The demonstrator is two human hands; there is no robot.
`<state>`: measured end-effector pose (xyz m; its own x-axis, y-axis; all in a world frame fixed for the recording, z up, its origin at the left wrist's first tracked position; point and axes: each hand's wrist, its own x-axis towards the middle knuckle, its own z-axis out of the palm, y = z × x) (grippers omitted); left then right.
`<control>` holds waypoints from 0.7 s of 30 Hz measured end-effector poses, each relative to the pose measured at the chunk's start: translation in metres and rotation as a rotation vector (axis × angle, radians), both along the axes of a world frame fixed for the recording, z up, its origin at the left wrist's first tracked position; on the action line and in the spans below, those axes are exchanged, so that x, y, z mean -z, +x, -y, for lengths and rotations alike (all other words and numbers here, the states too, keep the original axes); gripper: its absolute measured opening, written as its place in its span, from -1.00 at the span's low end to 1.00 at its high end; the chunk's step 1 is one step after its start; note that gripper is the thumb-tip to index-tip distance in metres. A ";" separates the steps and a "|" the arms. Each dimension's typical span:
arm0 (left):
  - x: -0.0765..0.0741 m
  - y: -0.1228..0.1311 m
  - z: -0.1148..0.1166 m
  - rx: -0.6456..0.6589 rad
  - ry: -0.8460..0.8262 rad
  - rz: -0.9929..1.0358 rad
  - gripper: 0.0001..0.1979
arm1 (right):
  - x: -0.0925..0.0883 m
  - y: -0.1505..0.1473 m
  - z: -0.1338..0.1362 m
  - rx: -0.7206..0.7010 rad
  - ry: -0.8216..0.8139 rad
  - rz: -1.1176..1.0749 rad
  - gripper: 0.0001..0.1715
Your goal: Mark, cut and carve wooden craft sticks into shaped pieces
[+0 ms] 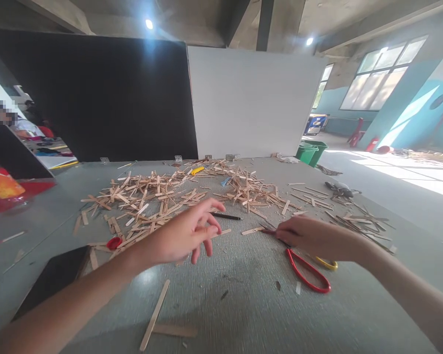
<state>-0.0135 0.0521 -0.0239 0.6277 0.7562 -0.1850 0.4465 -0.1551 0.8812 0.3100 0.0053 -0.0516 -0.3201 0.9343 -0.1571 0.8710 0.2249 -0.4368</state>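
Observation:
My left hand (pixel 186 233) hovers over the middle of the table, fingers loosely spread and nothing in them. A black pen (pixel 226 216) lies just beyond its fingertips. Fingers closed, my right hand (pixel 304 232) grips red-handled scissors (pixel 309 276) near the pivot; the blade tips point left and the handle loops toward me. A wooden craft stick (pixel 252 230) lies by the blade tips. In the left foreground is another craft stick (pixel 155 315), with a blurred brown strip beside it. A yellow ring (pixel 328 264) shows partly behind my right wrist.
Loose craft sticks (pixel 147 191) are heaped across the back, with more at right. A red cap (pixel 114 243), dark flat panel (pixel 55 280) and clear bottle (pixel 2 189) lie left. Black and white boards (pixel 247 103) stand behind. Green bins (pixel 312 152) are beyond; a person (pixel 25 125) sits far left.

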 end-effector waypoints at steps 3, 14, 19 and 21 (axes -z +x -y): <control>0.021 0.009 0.000 0.002 -0.131 -0.063 -0.71 | 0.022 -0.023 0.002 -0.034 0.088 -0.062 -0.59; 0.025 0.012 -0.006 -0.056 -0.341 0.162 -0.85 | 0.058 0.028 0.017 0.253 0.095 0.407 -0.74; 0.025 0.010 -0.003 -0.034 -0.267 0.225 -0.87 | 0.077 0.038 0.037 0.255 0.122 0.401 -0.84; 0.031 0.012 -0.003 -0.028 -0.235 0.228 -0.86 | 0.079 0.036 0.042 0.240 0.143 0.337 -0.83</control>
